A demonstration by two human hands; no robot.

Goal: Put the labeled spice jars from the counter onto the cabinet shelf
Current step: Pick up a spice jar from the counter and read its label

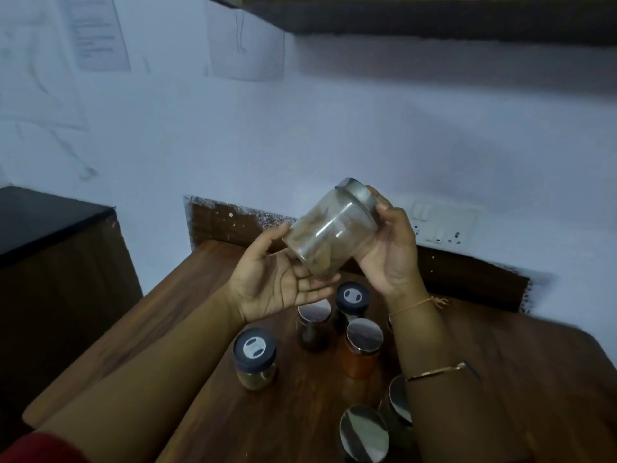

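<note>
A clear cylindrical plastic jar (334, 228) with a smooth silver metal lid is held in the air above the counter, just right of the middle of the view. It is tilted, with its lid towards 1 o'clock and its flat base towards 7 o'clock, and brownish, leaf-like contents show through the wall. The left hand (280, 282) lies palm up at the jar's 7 o'clock, fingers nearly straight under the base and thumb raised against the side, cradling rather than clasping it. The right hand (390, 248), at the jar's 3 o'clock, has its fingers curled round the upper body, with the thumb on the lid's rim. Below them, at 6 o'clock, the brown grained wooden counter (300, 412) carries the other jars upright: two round jars with dark matte caps (255, 357) (352, 300), a silver-lidded jar of dark spice (314, 325), a silver-lidded jar of orange powder (364, 345) and two more shiny round lids (399, 399) (364, 432) towards 5 o'clock. No labels can be made out. A thin gold bangle (434, 372) circles the right forearm. On the white painted wall at 3 o'clock is a pale rectangular switch plate (444, 225), and the dark underside of a cabinet (434, 21) runs across 12 o'clock.
</note>
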